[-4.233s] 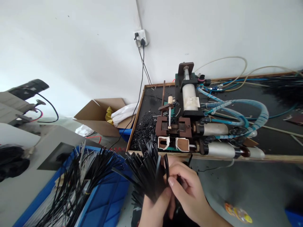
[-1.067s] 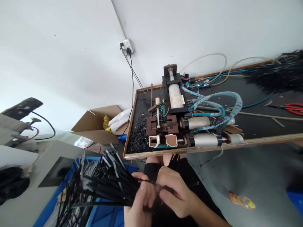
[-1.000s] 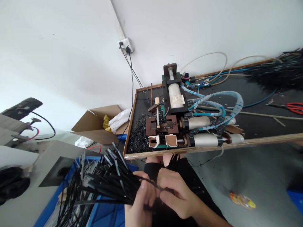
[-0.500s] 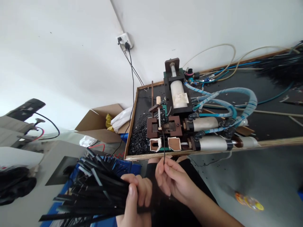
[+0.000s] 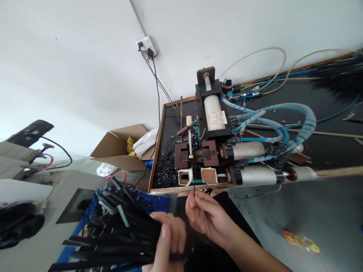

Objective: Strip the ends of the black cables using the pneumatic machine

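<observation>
The right hand point(image 5: 205, 217) has carried one thin black plastic strip point(image 5: 194, 184) up into the brown metal pneumatic press point(image 5: 197, 156), pinching it; below-left of the press, the left hand point(image 5: 167, 241) grips the fanned black strip bundle point(image 5: 121, 230).

Up and to the left of the right hand's point(image 5: 204, 217) grip sits an open cardboard box point(image 5: 116, 149) with a white bag point(image 5: 146, 136) poking out. Higher still, on the wall, is a socket point(image 5: 146, 44) with two black leads hanging down. Just above the grip and a little left lies a heap of black pellets point(image 5: 166, 166) on the board's corner. Coiled blue hoses point(image 5: 297, 109) loop up to the right, with a black tangle point(image 5: 337, 75) beyond them. Down to the right, on the grey floor, lies an orange-yellow wrapper point(image 5: 302, 241). Far left stands a grey cabinet point(image 5: 56, 196).
</observation>
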Demonstrator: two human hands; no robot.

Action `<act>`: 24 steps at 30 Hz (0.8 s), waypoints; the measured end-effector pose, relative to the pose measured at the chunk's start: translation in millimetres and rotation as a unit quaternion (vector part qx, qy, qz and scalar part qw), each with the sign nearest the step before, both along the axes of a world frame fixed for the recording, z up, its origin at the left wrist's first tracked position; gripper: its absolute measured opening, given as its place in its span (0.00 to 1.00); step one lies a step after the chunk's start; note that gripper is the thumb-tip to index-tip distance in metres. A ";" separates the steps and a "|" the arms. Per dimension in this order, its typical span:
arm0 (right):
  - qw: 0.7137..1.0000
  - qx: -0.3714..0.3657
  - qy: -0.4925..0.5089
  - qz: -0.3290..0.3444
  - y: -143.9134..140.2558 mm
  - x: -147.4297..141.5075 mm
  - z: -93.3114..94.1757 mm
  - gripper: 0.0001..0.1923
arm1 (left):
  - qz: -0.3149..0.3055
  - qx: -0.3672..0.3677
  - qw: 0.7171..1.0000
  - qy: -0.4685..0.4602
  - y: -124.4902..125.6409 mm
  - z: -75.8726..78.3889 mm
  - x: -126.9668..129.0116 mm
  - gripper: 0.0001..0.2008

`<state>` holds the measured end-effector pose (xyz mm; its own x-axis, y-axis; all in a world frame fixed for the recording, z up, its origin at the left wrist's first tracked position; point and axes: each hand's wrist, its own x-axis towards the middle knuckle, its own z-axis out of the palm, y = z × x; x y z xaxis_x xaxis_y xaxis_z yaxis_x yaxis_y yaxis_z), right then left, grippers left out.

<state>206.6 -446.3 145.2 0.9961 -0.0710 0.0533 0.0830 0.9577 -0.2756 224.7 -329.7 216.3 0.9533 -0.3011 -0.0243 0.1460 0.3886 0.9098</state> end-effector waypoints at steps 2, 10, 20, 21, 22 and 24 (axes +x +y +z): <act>1.000 0.010 0.002 0.005 -0.3 0.9 0.8 0.16 | -0.005 0.001 1.000 0.004 1.4 -0.3 0.3 0.09; 1.000 0.003 0.002 0.009 0.7 1.9 0.7 0.15 | -0.015 0.000 1.000 0.004 1.4 -0.4 -0.8 0.08; 1.000 0.001 0.028 -0.011 1.3 0.2 6.2 0.14 | -0.007 -0.012 1.000 0.021 4.8 -4.8 -2.6 0.07; 0.999 -0.013 0.034 -0.021 1.8 -1.2 6.9 0.15 | -0.013 -0.018 0.999 0.023 5.9 -7.1 -2.8 0.07; 0.998 -0.031 0.040 -0.029 2.4 -2.9 7.3 0.15 | -0.022 -0.024 0.999 0.025 6.8 -9.6 -3.2 0.07; 0.995 -0.080 0.050 -0.039 3.5 -7.2 7.8 0.16 | -0.046 -0.040 0.998 0.026 7.8 -14.3 -5.0 0.08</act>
<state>199.4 -442.8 153.0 0.9887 -0.1468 -0.0297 0.1195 0.8926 -0.4347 219.7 -321.9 202.1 0.9197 -0.3901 -0.0458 0.2307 0.4421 0.8668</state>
